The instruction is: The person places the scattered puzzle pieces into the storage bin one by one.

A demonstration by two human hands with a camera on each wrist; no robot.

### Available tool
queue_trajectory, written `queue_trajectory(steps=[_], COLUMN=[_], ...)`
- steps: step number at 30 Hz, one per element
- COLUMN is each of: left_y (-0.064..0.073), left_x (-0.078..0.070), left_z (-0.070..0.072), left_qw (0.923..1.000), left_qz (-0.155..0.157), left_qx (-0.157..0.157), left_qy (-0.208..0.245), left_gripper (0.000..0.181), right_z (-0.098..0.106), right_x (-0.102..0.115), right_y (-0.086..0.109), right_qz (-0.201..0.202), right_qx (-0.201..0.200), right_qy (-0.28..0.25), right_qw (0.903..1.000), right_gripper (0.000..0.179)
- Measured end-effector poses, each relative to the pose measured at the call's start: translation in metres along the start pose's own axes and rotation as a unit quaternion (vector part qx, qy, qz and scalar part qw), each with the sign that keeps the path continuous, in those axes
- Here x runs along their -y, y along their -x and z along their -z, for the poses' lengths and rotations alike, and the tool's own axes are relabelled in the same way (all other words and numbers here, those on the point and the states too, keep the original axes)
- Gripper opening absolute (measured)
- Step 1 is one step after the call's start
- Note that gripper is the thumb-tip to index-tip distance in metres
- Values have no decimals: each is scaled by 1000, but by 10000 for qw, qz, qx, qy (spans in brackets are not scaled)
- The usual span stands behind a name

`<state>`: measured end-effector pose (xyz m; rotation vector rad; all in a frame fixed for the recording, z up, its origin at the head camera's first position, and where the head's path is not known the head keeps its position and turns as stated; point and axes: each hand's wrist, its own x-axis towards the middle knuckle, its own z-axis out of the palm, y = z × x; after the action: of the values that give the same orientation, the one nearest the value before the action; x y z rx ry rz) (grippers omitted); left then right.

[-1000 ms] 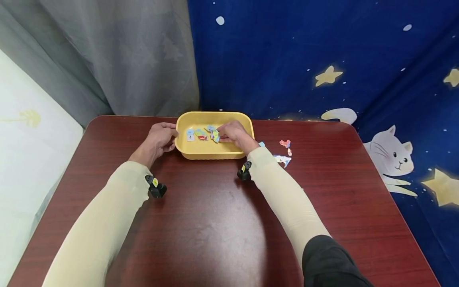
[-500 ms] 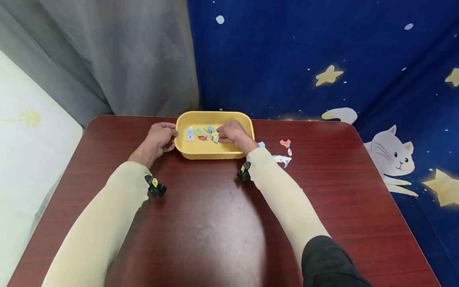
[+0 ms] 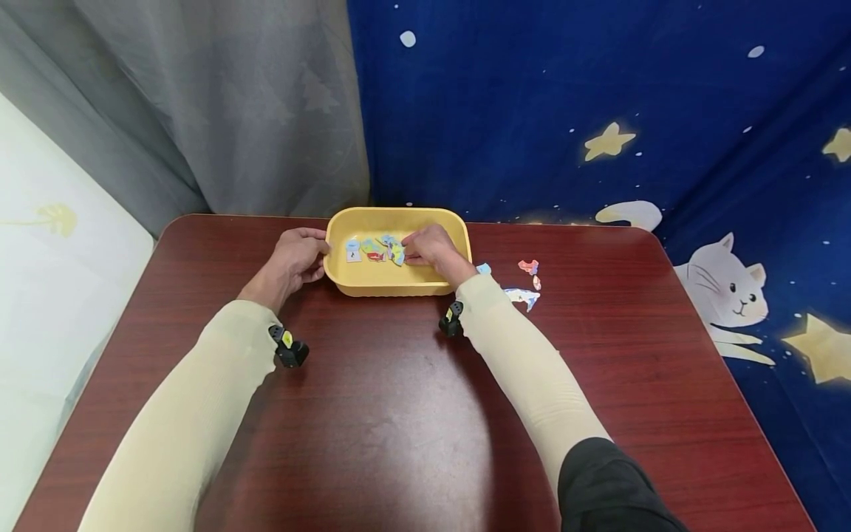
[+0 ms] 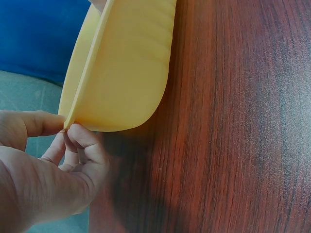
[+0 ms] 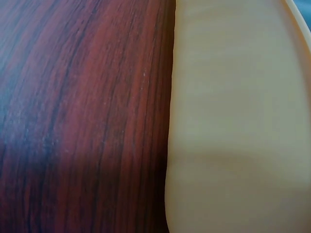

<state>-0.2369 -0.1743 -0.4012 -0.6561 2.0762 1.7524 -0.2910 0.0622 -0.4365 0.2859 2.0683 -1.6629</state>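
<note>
My left hand (image 3: 295,255) pinches the left rim of a yellow plastic tub (image 3: 399,284) between thumb and fingers; the left wrist view shows this grip up close. Inside the tub, my right hand (image 3: 432,247) has its fingertips right at the edge of a blue-and-yellow cutout piece (image 3: 396,252). Whether those fingers pinch it, I cannot tell. Left of that piece lie a green, yellow and red cutout (image 3: 374,250) and a small light-blue and white piece (image 3: 353,250). In the right wrist view only the tub's outer wall (image 5: 233,111) and the table show; the hand is out of sight.
On the brown table (image 3: 399,414), right of the tub, lie a red cutout (image 3: 528,267), a smaller red one (image 3: 536,282), a white-and-blue one (image 3: 524,297) and a light-blue one (image 3: 484,269). A grey curtain (image 3: 266,111) and a blue curtain (image 3: 499,111) hang behind.
The blue-and-yellow piece by my right fingertips has turned and shifted slightly left, nearer the green and red one. My left hand and the tub have stayed in place.
</note>
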Motion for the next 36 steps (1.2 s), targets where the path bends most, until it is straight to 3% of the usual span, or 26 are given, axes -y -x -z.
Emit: queue_trajectory(steps=[36], left_y=[1], left_x=[0], left_z=[1], left_qw=[10000], left_qz=[-19], left_qx=[55], left_qy=[10], left_gripper=[40], right_z=[3], right_x=[2], right_y=[3], right_qz=[16], right_qx=[-357], right_qy=[101], right_qw=[9993], right_gripper=[22])
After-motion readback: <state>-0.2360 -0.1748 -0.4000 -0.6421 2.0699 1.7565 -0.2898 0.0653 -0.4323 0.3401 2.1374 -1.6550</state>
